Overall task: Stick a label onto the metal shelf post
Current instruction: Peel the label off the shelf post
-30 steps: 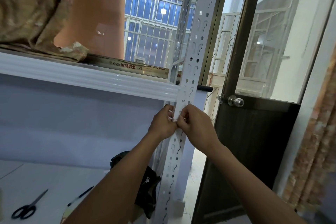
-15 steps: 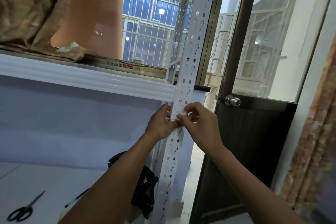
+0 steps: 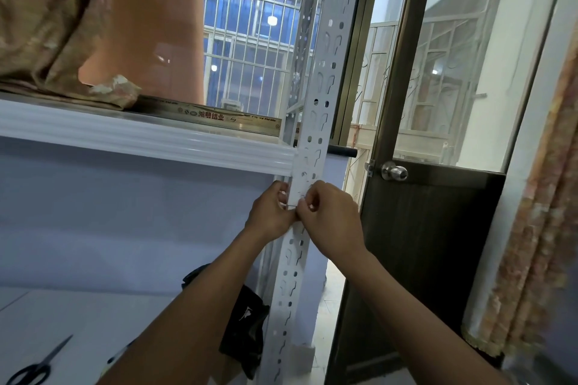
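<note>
**Pressing the label onto the post, just under the shelf**

Both hands meet on the front face of the metal shelf post (image 3: 312, 122), a short way below where the white shelf edge (image 3: 140, 141) joins it. The left hand (image 3: 272, 212) sits against the post's left side, the right hand (image 3: 328, 216) against its right, thumbs and fingertips nearly touching. Between them lies the label (image 3: 301, 194), a small pale piece against the post face; it is hard to tell apart from the white paint. Each grip is pressed together, fingertips pinching the label's lower edge flat to the metal.

My judgement: the step in hand is placing and smoothing, and the label looks partly stuck. The next move calls for a firm rub upward across it, keeping it straight along the post and flat over the punched slots, where it could dimple or tear.

Room is tight above the hands, where the shelf edge overhangs. To the right of the post there is a gap before the dark door (image 3: 422, 244) and its knob (image 3: 394, 171). Below the hands the post is bare. The scissors (image 3: 34, 367) lie far to the lower left of the post, clear of the work.
</note>
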